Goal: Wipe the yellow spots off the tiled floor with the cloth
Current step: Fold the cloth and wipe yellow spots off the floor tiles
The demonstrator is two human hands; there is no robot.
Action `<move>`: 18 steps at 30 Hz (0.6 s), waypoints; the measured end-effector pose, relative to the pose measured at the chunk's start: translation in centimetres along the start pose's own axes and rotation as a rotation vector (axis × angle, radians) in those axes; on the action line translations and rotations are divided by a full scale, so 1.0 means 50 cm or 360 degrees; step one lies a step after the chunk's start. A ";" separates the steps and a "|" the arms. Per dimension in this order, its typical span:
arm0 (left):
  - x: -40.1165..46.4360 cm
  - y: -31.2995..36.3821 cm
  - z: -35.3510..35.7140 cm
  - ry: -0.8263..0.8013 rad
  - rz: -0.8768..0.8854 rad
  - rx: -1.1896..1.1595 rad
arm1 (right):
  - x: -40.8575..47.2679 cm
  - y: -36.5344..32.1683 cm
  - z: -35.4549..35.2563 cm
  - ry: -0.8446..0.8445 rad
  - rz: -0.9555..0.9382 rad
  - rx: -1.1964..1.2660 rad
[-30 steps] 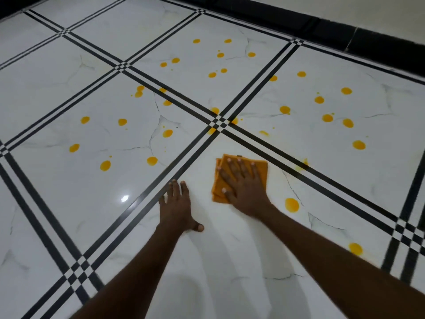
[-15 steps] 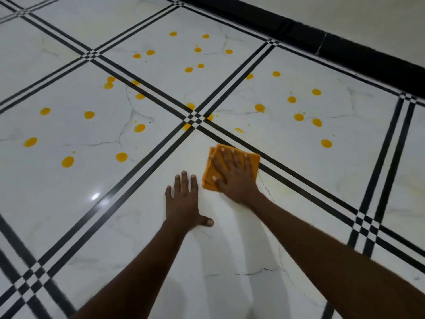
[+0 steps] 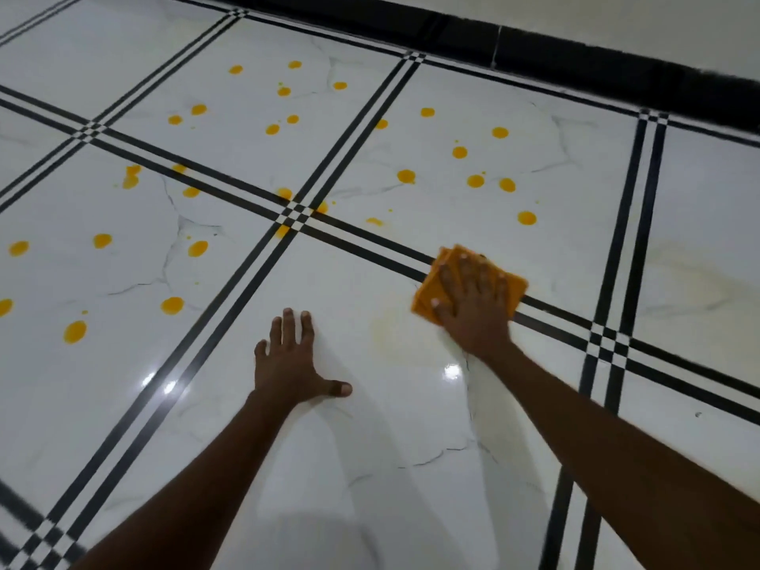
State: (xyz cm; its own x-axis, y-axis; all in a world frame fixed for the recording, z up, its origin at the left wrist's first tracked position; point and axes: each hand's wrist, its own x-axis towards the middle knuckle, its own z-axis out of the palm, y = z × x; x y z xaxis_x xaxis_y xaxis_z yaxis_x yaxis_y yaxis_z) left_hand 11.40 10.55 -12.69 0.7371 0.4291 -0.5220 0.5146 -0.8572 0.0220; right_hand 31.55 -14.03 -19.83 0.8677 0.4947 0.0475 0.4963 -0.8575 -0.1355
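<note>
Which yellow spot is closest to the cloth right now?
The small smeared spot just beyond the double black line, up-left of the cloth under the right hand. The round spot lies slightly farther; all others farther still.

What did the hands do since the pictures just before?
The right hand slid the orange cloth to the right, onto the black stripe, away from the left hand. A faint yellowish smear shows beside the cloth. No grip changed: the right hand presses flat on the cloth as before, the left stays flat on the floor. The far yellow spots remain.
</note>
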 end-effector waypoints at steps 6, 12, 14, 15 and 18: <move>-0.002 0.000 0.013 0.0072 0.0006 0.0002 | -0.236 0.093 -0.043 -0.0012 0.0462 0.0060; -0.008 -0.003 0.007 0.0048 0.0018 -0.0011 | -0.173 -0.100 -0.013 -0.0096 -0.0067 0.0062; -0.007 -0.006 0.009 0.0057 0.0021 -0.0008 | -0.126 -0.071 -0.014 -0.0091 0.0012 0.0014; -0.006 -0.008 0.010 0.0069 0.0020 -0.0005 | -0.123 -0.042 -0.013 -0.0050 0.0127 -0.0005; -0.006 -0.013 0.016 0.0111 0.0018 -0.0001 | -0.201 0.010 -0.026 0.0086 0.0521 0.0077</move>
State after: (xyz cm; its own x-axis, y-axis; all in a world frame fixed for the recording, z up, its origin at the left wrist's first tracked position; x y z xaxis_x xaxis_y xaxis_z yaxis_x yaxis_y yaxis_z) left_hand 10.51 10.74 -13.25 0.7715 0.4381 -0.4613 0.5062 -0.8620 0.0279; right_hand 23.11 -19.59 -19.10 0.9817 0.1846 0.0460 0.1901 -0.9614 -0.1990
